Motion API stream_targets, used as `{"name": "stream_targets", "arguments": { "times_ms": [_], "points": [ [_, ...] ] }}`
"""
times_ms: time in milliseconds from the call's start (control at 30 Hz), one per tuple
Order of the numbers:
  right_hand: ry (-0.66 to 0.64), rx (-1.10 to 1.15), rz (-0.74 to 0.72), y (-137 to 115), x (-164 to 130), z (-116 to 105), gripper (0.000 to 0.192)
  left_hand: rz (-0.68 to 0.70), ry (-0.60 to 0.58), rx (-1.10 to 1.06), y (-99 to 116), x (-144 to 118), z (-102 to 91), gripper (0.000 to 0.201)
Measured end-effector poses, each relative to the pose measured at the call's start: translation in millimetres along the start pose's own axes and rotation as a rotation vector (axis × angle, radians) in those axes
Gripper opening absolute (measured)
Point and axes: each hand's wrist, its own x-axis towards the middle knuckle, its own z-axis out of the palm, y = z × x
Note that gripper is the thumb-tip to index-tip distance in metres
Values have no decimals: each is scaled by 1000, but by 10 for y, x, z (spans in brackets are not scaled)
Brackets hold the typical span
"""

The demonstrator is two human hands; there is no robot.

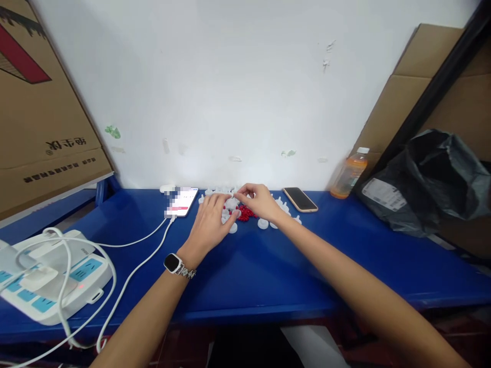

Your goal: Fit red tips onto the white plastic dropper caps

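Head view: left hand (210, 221) spread over round white plastic caps (231, 203), right hand (260, 201) pinching one.

A blue table (268, 266) stood against a white wall (230, 76). On it lay a lit phone (183, 200) with a white cable (134, 266), a dark phone (300, 199), an orange drink bottle (350, 175), a black plastic bag (429, 179) and a white power strip (57, 286). Cardboard boxes (38, 117) leaned at both sides.
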Motion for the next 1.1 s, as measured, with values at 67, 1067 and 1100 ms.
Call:
{"name": "stream_targets", "arguments": {
  "times_ms": [67,1067,1100],
  "points": [
    [-22,65,21,-4,-202,-54,23,36,-80,19,62,-15,34,31],
    [55,193,59,193,-465,-108,22,15,-194,-127,124,-70,9,36],
    [53,315,85,190,-472,-96,25,28,-196,-121,138,-70,11,36]
  ]
}}
